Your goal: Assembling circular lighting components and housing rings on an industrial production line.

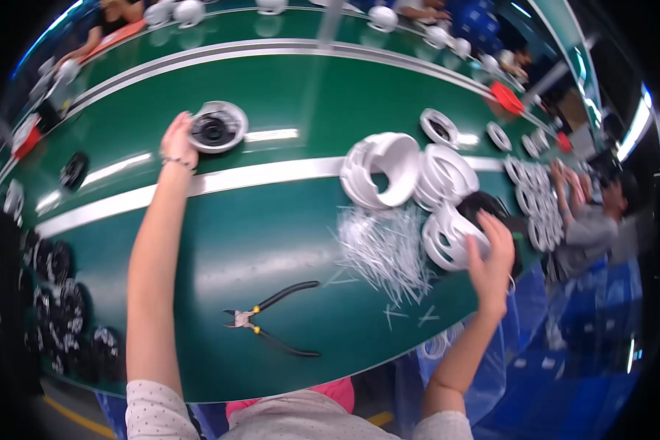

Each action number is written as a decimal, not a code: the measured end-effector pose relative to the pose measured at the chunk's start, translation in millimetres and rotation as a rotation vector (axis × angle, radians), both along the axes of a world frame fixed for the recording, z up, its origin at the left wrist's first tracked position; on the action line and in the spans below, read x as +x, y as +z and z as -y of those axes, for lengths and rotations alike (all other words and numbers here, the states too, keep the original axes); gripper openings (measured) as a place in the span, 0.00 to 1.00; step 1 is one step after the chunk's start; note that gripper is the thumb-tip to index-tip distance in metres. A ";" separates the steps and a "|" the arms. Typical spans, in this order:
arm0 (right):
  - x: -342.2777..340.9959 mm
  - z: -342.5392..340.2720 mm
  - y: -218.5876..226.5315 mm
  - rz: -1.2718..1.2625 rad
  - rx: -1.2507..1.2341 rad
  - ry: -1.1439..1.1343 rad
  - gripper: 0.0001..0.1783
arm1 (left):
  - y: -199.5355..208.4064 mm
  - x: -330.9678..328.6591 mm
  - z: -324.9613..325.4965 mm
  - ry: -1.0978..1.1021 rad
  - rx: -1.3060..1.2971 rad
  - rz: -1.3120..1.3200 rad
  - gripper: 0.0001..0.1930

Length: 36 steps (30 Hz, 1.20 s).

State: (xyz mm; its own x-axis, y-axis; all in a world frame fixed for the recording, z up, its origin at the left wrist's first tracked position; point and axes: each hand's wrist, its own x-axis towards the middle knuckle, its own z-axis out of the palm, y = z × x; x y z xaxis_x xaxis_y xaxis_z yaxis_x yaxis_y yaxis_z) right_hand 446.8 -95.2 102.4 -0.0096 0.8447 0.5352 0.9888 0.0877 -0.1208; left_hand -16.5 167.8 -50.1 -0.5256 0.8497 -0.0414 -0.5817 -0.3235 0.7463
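Observation:
Out at the far left, my left hand (pixel 179 142) grips the left edge of a white round housing (pixel 232 137) with a black round part (pixel 215 129) inside. The housing is on the green belt; some of my fingers are hidden behind it. On the right, my right hand (pixel 496 258) is at a stack of white ring covers (pixel 441 248), thumb and fingers apart, its fingertips over the stack's right side. A black item (pixel 482 205) lies behind those fingers. Between my arms lie cutting pliers (pixel 242 318) with black handles, jaws to the left.
White strips (pixel 381 253) are heaped left of the ring covers, below nested white housings (pixel 381 172). More white rings (pixel 539 205) stand at the far right. Black parts (pixel 59 308) crowd the left side. Other people sit across the belt and at right (pixel 590 227).

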 end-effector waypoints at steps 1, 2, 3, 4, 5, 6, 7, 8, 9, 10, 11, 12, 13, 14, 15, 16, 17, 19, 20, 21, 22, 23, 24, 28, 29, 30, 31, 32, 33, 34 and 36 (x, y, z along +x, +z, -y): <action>26.6 5.1 -10.2 -0.041 -0.058 -0.009 0.19 | 8.3 -0.9 3.5 -0.036 -0.015 -0.059 0.16; 40.1 11.7 -14.6 -0.138 -0.125 -0.010 0.18 | 18.7 10.2 14.0 0.017 -0.032 -0.145 0.16; 50.0 15.4 -22.7 -0.255 -0.179 -0.021 0.18 | 25.0 7.1 19.6 -0.011 -0.035 -0.137 0.17; 51.2 22.4 -23.0 -0.329 -0.199 -0.048 0.17 | 37.0 15.0 29.2 0.031 -0.036 -0.172 0.16; 64.7 29.2 -31.4 -0.377 -0.198 -0.069 0.16 | 41.6 12.2 31.5 0.029 -0.031 -0.238 0.14; 79.3 39.2 -36.2 -0.422 -0.204 -0.088 0.15 | 53.1 17.7 39.3 0.042 -0.063 -0.316 0.12; 92.0 44.5 -44.1 -0.427 -0.116 -0.019 0.14 | 67.3 12.6 50.2 -0.012 -0.086 -0.370 0.11; 112.0 33.4 -72.2 -0.578 -0.117 0.078 0.14 | 81.5 -10.5 72.1 -0.057 -0.095 -0.492 0.12; 109.0 26.5 -77.3 -0.594 -0.141 0.163 0.14 | 91.6 -38.2 92.7 -0.156 -0.074 -0.647 0.11; 96.4 28.4 -71.6 -0.511 -0.049 0.030 0.14 | 101.1 -68.5 116.3 -0.241 -0.037 -0.766 0.12; 81.2 31.4 -62.6 -0.423 0.050 -0.118 0.14 | 109.4 -94.7 139.5 -0.347 -0.002 -0.877 0.12; 64.1 31.5 -54.1 -0.319 0.266 -0.183 0.11 | 116.9 -118.5 161.2 -0.420 -0.035 -1.017 0.13; 59.0 28.3 -49.5 -0.259 0.471 -0.161 0.11 | 128.6 -139.7 187.9 -0.446 -0.112 -1.187 0.13; 62.1 22.0 -50.9 -0.262 0.451 -0.108 0.11 | 141.6 -159.8 218.2 -0.510 -0.159 -1.313 0.14; 71.9 19.1 -52.7 -0.284 0.570 -0.074 0.10 | 153.5 -175.3 248.3 -0.611 -0.246 -1.361 0.14; 84.3 18.5 -52.6 -0.306 0.690 -0.048 0.10 | 167.4 -180.7 276.8 -0.713 -0.358 -1.454 0.15; 87.3 18.7 -53.5 -0.335 0.816 -0.034 0.09 | 170.0 -182.1 300.2 -0.804 -0.481 -1.492 0.17; 72.4 21.2 -44.8 -0.449 0.924 -0.022 0.17 | 163.4 -175.2 335.2 -0.868 -0.762 -1.766 0.23; 47.5 13.0 -47.4 -0.472 0.899 -0.006 0.17 | 146.1 -184.2 357.3 -0.808 -0.687 -1.913 0.24; 17.4 6.2 -48.4 -0.425 0.815 0.091 0.14 | 139.0 -172.5 370.2 -0.832 -0.879 -1.952 0.27; -14.5 0.9 -46.0 -0.369 0.741 0.185 0.12 | 128.9 -166.9 376.3 -0.832 -0.905 -1.939 0.25; -44.6 -1.9 -42.6 -0.318 0.676 0.273 0.10 | 123.2 -164.4 382.3 -0.801 -0.892 -2.040 0.23; -68.4 -3.6 -37.5 -0.257 0.622 0.350 0.10 | 117.2 -163.5 383.4 -0.783 -0.871 -2.078 0.22; -119.4 -6.7 -31.0 -0.214 0.343 0.788 0.06 | 103.2 -147.4 352.6 -0.793 -0.651 -2.104 0.16; -128.2 -8.1 -36.6 -0.219 0.228 0.887 0.06 | 102.2 -138.7 341.9 -0.805 -0.556 -2.098 0.17; -136.9 -8.9 -42.3 -0.170 0.193 0.926 0.08 | 97.6 -125.6 327.4 -0.793 -0.444 -2.104 0.17; -162.0 -11.9 -42.6 -0.147 0.079 0.972 0.12 | 96.7 -113.2 320.8 -0.811 -0.388 -2.084 0.17; -190.0 -16.0 -48.8 -0.180 0.040 0.967 0.10 | 96.0 -102.5 314.8 -0.807 -0.365 -2.114 0.17; -213.7 -19.8 -58.4 -0.291 -0.063 0.925 0.08 | 96.2 -93.3 310.4 -0.800 -0.339 -2.142 0.18; -233.2 -25.3 -63.9 -0.316 -0.152 0.910 0.07 | 96.7 -86.3 304.8 -0.757 -0.279 -2.186 0.17; -256.5 -34.4 -80.2 -0.312 -0.195 0.929 0.07 | 97.9 -74.5 295.2 -0.685 -0.167 -2.224 0.18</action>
State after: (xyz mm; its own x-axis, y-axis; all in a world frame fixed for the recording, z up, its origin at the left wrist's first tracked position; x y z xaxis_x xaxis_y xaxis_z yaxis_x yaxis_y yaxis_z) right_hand 190.3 -60.7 22.2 -0.5936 0.6464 0.4794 0.4596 0.7612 -0.4575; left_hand -91.0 -127.4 47.9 0.4108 0.9082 -0.0801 0.9064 -0.3974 0.1434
